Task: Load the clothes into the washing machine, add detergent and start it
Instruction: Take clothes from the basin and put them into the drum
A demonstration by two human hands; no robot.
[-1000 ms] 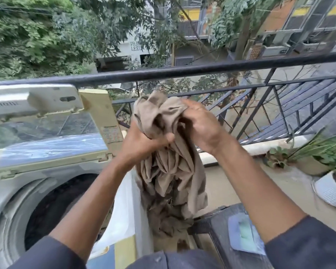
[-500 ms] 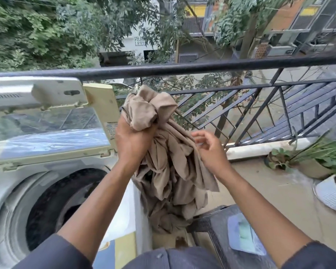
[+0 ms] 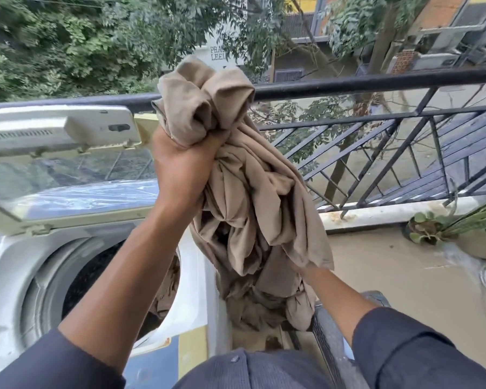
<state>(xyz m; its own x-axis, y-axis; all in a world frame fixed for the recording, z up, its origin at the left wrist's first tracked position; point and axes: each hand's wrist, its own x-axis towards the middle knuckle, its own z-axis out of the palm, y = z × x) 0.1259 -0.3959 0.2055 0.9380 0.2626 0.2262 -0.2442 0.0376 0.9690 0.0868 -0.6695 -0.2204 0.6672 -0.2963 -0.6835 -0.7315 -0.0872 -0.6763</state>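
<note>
Top-loading washing machine (image 3: 9, 279), lid (image 3: 59, 169) tipped up and back toward the balcony railing (image 3: 376, 81), so the drum (image 3: 96, 276) lies open for loading. Drum looks dark; a fold of beige fabric already drapes over its right rim. Beige cloth (image 3: 253, 197) hangs bunched above and just right of the machine, likely lifted high so its tail clears the rim. Left hand (image 3: 180, 169) fist-clenched on the cloth's top. Right hand hidden under the lower folds; grip cannot be told. Dark basket (image 3: 331, 338) just right of machine, contents unseen.
</note>
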